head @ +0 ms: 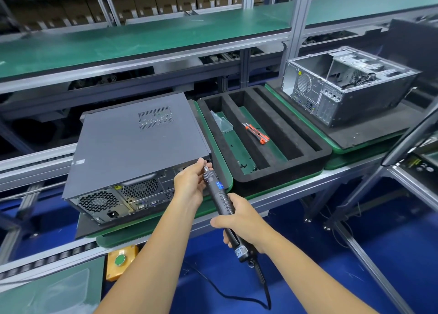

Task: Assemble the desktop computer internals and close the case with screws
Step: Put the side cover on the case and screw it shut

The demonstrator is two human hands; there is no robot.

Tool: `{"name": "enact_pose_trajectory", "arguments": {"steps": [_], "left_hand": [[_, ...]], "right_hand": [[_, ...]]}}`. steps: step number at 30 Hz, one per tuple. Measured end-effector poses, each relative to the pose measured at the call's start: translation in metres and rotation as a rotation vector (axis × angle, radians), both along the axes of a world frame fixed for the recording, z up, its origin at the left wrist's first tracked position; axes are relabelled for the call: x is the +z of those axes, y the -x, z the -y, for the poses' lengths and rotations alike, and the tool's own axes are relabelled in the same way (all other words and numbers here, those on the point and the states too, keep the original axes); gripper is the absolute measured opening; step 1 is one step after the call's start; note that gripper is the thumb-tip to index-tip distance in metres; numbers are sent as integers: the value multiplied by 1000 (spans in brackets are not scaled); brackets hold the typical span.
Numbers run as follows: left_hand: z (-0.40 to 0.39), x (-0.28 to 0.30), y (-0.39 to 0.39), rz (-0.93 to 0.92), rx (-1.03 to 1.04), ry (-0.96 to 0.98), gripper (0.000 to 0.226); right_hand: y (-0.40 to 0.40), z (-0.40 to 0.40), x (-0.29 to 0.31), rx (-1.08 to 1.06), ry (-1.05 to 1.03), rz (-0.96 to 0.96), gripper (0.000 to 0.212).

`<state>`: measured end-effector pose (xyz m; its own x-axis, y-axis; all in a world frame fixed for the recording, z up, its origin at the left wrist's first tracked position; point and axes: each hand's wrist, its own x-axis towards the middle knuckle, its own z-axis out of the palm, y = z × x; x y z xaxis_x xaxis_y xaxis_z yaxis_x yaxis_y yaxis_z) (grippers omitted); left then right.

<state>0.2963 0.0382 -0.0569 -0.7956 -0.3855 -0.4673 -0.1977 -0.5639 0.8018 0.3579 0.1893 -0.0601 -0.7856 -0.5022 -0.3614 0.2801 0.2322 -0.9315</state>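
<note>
Closed case (pixel 139 145) lying on its side on a dark mat (pixel 81 228) at the front of the conveyor bench, rear panel with fan grilles and ports facing the viewer, grey side panel uppermost with a perforated vent patch.

Right hand (pixel 239 221) wraps round the lower barrel of a black electric screwdriver (pixel 222 202); fingers curl about the grip, and a coiled cable runs from the tool's base down toward the blue floor. The tool slants up and to the left, its tip meeting the case's rear right corner — whether a screw sits under the bit cannot be told.

Left hand (pixel 190 183) pinches the tool's front collar between thumb and fingertips, just beside the corner of the case, with the heel of the hand in front of the rear panel.

To the right of the case: a black foam tray (pixel 282 171) with long slots, holding a clear plastic bag (pixel 222 123), an orange-and-grey utility knife (pixel 257 133) and a scatter of small black screws (pixel 247 167) at the near end.

Farther right — a second, open chassis (pixel 346 88) on its own mat, its interior bays and wiring exposed.

Below the bench edge, a yellow box with a green button (pixel 120 260).
</note>
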Motion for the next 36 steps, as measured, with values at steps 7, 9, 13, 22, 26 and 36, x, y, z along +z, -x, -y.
{"name": "enact_pose_trajectory", "arguments": {"steps": [7, 9, 13, 22, 26, 36], "left_hand": [[-11, -1, 1, 21, 80, 62, 5], [-21, 3, 3, 21, 80, 134, 5], [-39, 26, 19, -51, 32, 298, 15], [-54, 65, 70, -170, 21, 776, 18], [-61, 52, 97, -145, -166, 954, 21], [-69, -3, 192, 39, -431, 1113, 11]], "right_hand": [[0, -15, 0, 37, -13, -9, 38], [4, -28, 2, 47, -13, -20, 41], [20, -57, 14, 46, 16, -72, 42], [78, -86, 39, -80, 15, -131, 30], [125, -81, 35, -224, 2, -109, 28], [224, -86, 16, -276, -52, -91, 26]]}}
